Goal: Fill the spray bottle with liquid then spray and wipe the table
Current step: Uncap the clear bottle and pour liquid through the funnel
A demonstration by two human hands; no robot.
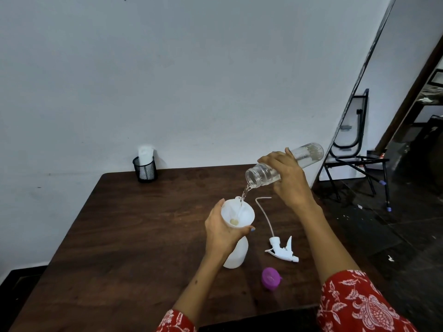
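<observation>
Right hand (288,178) wraps the clear water bottle (285,165), whose long axis tilts mouth-down toward the funnel (239,213); a thin stream falls from the mouth, above and just right of the funnel, into its bowl. Left hand (223,232) clasps the funnel rim, steadying it on the white spray bottle (236,254) standing upright beneath. Right of the funnel, on the worktop (119,236), lie the trigger head (282,251) with its dip tube and a purple cap (271,277).
</observation>
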